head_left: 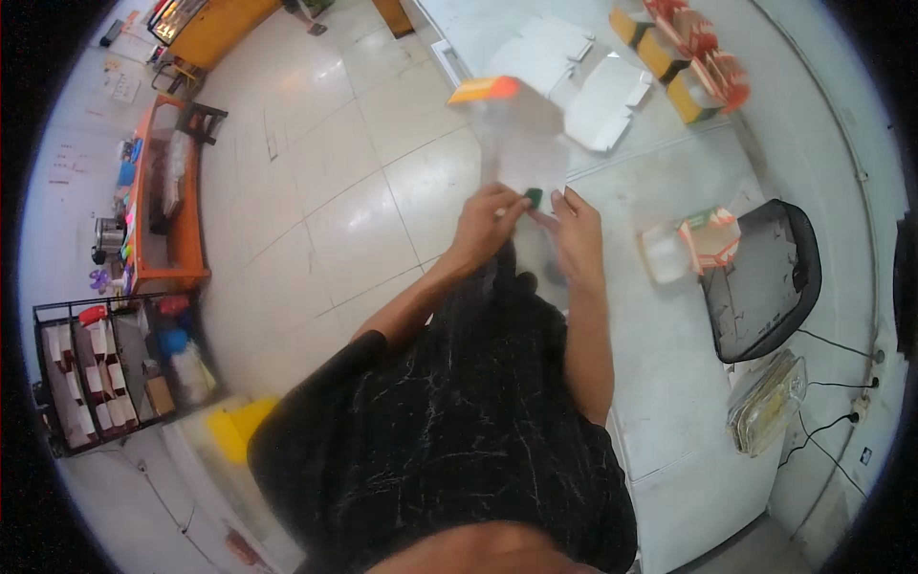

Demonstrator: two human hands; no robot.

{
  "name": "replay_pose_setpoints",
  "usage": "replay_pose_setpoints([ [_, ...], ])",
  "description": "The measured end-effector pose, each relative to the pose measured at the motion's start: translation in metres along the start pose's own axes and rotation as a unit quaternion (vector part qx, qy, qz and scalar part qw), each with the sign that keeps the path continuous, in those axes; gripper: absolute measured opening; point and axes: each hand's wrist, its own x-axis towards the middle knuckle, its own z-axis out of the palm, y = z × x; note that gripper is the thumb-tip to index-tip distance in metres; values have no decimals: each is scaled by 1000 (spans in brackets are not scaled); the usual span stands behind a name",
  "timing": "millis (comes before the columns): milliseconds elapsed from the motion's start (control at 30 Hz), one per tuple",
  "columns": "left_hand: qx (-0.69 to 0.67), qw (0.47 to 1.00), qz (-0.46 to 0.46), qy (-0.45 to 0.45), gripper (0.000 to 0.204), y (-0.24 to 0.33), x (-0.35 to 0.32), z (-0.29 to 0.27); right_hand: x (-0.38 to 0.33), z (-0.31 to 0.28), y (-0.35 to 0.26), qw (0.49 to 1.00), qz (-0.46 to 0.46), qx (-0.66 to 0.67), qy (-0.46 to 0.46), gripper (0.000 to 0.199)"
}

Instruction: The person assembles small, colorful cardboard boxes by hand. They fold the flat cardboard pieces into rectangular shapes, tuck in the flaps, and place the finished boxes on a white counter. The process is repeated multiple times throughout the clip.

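Surface [669, 383], white, runs along the right. Above its near edge a blurred white carton blank [521, 143] is held up, both hands' grip pinched on its lower end: left hand [488, 225], right hand [577, 230], green bit [533, 198] between them.

A long white counter [669, 383] runs along the right side, from the far end down to the near corner. At its far end lie flat, unfolded white cardboard boxes [593, 91], and just beside them a row of orange and yellow cartons [693, 57]. Near the middle sit a small white box [662, 253] and an orange-and-white carton [712, 239], touching each other. Next to them lies a black mesh basket [765, 282]. Closer in rests a clear plastic tray [768, 402]. Left of the counter, the floor [325, 191] is pale glossy tile.
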Motion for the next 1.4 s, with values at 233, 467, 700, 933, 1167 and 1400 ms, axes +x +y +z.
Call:
replay_pose_setpoints([
  [233,-33,995,20,96,15,6,-3,7,-9,5,-9,998,-29,-47,39,23],
  [467,-72,992,35,98,15,17,-3,4,-18,13,-13,989,-80,-112,51,26],
  [700,-74,995,70,2,18,24,-1,-7,-20,17,-18,964,-139,-213,74,30],
  [933,-65,996,50,-20,19,28,0,-16,-25,24,-31,956,-150,-243,64,25],
  [1167,-90,995,44,-15,21,22,1,-17,-25,27,-26,932,-209,-289,58,23],
  [1400,-76,997,26,14,26,29,-3,-17,-21,34,-18,895,-255,-361,61,22],
])
